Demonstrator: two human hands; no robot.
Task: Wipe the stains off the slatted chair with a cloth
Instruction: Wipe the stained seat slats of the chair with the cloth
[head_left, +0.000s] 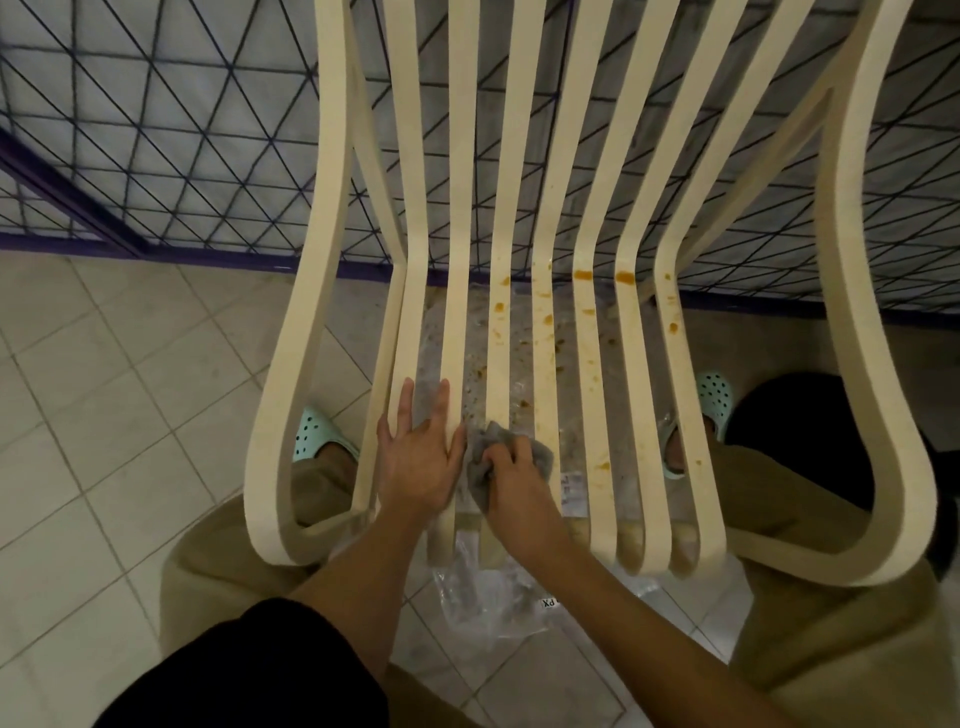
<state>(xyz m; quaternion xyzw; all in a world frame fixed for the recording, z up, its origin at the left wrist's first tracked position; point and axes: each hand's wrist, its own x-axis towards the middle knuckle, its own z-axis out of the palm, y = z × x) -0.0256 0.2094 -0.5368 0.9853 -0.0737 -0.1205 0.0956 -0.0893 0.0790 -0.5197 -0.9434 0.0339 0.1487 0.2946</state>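
A cream slatted chair (592, 332) fills the middle of the view, its seat slats running away from me. Orange-brown stains (584, 274) dot the slats on the right half, thickest near the bend into the backrest. My left hand (418, 457) lies flat with straight fingers on the left seat slats. Just to its right, my right hand (511, 480) grips a crumpled grey cloth (540, 452) pressed onto a middle slat near the seat's front edge.
A clear plastic sheet (498, 597) lies on the tiled floor (104, 441) under the seat, spattered with stains. My feet in mint clogs (311, 434) stand either side of the chair. A dark metal grille (182, 130) runs behind the backrest.
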